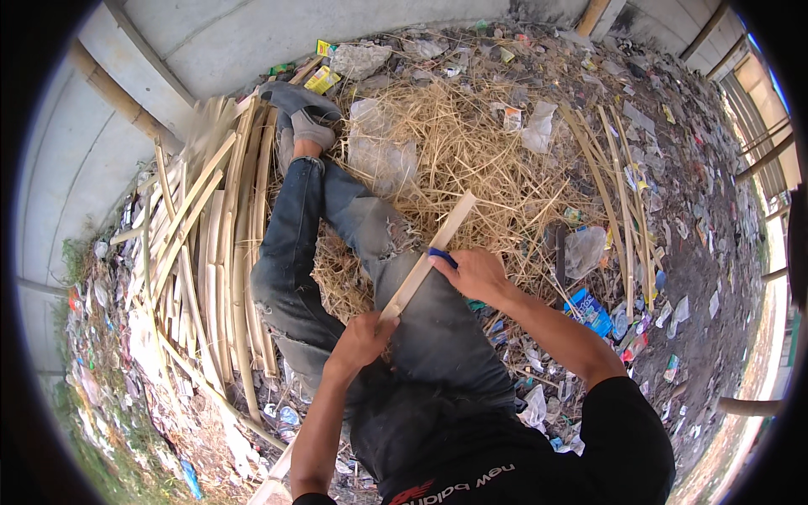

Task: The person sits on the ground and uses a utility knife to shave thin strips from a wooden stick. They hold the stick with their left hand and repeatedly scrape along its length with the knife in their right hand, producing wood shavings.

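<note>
A pale, flat bamboo strip slants across my raised thigh, its upper end pointing away to the right. My left hand is closed around its lower part, near my lap. Farther up, my right hand is closed on a small dark-blue piece that lies across the strip's right edge. Whether that piece is a handle or a guard I cannot tell, as the fingers cover most of it. Another pale length shows beside my left forearm; whether it belongs to the same strip is hidden.
Long split bamboo pieces lie piled to my left. Straw-like shavings cover the ground ahead, and a few thin strips lie at the right. Litter, including a blue packet, is scattered around. A pale wall stands behind.
</note>
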Demonstrator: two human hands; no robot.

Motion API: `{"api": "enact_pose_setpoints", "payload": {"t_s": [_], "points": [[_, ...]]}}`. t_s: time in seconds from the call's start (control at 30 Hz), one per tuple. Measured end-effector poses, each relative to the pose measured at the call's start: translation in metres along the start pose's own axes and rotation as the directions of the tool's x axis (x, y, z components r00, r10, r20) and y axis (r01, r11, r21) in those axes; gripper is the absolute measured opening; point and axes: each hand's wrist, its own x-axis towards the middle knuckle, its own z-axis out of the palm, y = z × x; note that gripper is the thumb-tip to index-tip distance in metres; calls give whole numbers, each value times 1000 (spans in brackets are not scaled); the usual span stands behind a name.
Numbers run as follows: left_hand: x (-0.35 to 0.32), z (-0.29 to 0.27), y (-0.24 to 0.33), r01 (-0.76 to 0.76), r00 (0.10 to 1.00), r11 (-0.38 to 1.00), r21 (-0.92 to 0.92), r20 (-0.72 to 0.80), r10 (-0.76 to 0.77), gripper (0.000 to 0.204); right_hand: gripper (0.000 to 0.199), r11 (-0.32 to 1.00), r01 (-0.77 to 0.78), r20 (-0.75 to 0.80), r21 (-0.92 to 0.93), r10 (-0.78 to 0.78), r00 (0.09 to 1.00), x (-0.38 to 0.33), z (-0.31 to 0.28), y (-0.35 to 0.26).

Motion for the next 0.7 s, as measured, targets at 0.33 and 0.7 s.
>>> {"api": "enact_pose_setpoints", "payload": {"t_s": [0.33, 0.7], "points": [[-42, -34, -15, -107, 993, 991, 74, 56, 103, 32, 79, 902, -422, -218, 91, 432, 875, 46, -63, 144], [-49, -30, -29, 66, 993, 998, -13, 99, -64, 31, 40, 856, -438, -561, 275, 513, 650, -50, 48, 198]]}}
